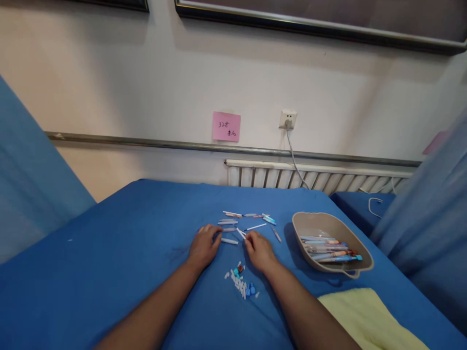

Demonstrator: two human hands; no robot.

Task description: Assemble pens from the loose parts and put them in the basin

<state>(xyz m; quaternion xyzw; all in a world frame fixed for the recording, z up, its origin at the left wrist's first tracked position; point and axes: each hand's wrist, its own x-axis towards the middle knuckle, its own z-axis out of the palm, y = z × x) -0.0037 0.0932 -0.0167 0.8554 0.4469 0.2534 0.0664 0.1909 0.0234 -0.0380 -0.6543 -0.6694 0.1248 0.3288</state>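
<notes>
Both my hands rest on a blue cloth-covered table [120, 257]. My left hand [204, 246] lies knuckles up with its fingers curled next to several loose pen barrels [229, 222]; nothing shows clearly inside it. My right hand [258, 249] pinches the end of a thin white pen part [241, 234]. Between my wrists lies a small heap of white and blue pen caps and small parts [242, 284]. More pen pieces [269, 219] are scattered just beyond my fingers.
A beige oval tray [314, 221] with several assembled pens stands at the right. A yellow cloth [368, 318] lies at the front right. Behind are a wall with a pink note [226, 126], a socket with a cable [288, 119] and a radiator [328, 177].
</notes>
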